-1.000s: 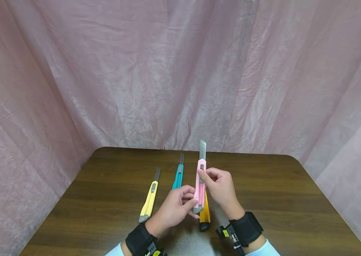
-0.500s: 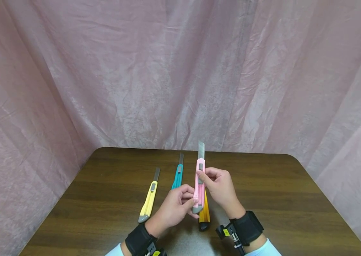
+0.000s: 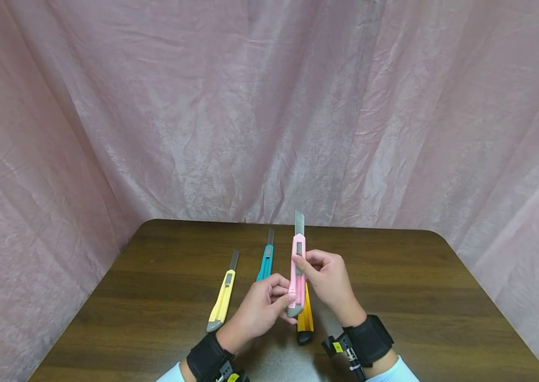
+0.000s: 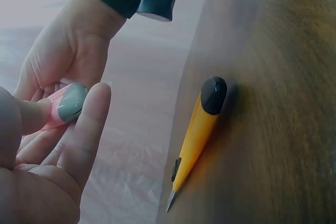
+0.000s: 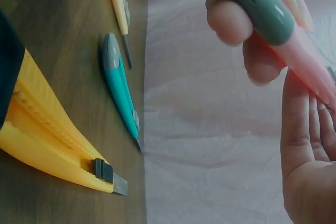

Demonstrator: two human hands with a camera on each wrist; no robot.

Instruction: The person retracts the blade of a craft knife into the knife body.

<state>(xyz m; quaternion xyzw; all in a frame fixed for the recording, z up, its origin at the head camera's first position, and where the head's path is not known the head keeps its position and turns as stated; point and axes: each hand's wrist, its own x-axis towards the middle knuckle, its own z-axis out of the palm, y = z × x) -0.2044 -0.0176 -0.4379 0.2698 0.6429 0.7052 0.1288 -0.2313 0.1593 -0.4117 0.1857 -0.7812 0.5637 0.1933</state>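
Observation:
Both hands hold a pink utility knife (image 3: pixel 297 286) above the table, its blade (image 3: pixel 300 223) extended and pointing away. My left hand (image 3: pixel 261 310) pinches the grey butt end between thumb and fingers. Higher up the handle, my right hand (image 3: pixel 330 278) grips it, the thumb lying on the front near the slider. Below the held knife, an orange utility knife (image 3: pixel 305 318) with a black end lies on the table, partly hidden in the head view. In the right wrist view the pink handle (image 5: pixel 304 59) runs between the two hands.
A teal utility knife (image 3: pixel 266 262) and a pale yellow one (image 3: pixel 223 300) lie on the wooden table (image 3: pixel 155 297) left of the held knife, blades out and pointing away. Behind the table's far edge hangs a pink curtain (image 3: pixel 231 116).
The pink knife has shifted very slightly to the left and its blade tip sits a little lower. Both hands keep the same hold.

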